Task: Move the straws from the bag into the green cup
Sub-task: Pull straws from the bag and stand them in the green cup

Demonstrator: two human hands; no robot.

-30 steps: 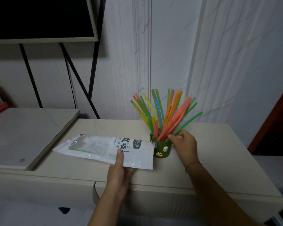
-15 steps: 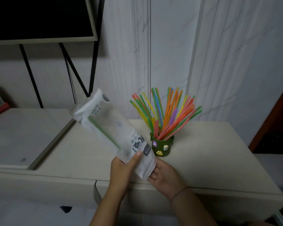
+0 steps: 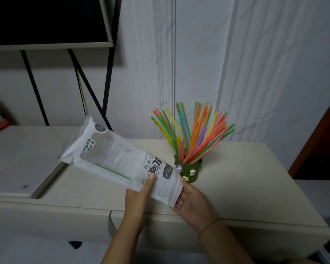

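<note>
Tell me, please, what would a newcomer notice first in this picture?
A fan of bright straws stands in the green cup on the counter, right of centre. In front, the left hand holds a white bag tilted in the air, one green straw inside, while the right hand touches its lower end.

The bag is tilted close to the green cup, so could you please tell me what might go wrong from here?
1. The lower end of the bag and the right hand sit right beside the green cup, crammed with splayed straws; a nudge might tip it.
2. One green straw shows inside the tilted bag, in the left hand grip; it could slide out and drop past the front edge of the table.
</note>
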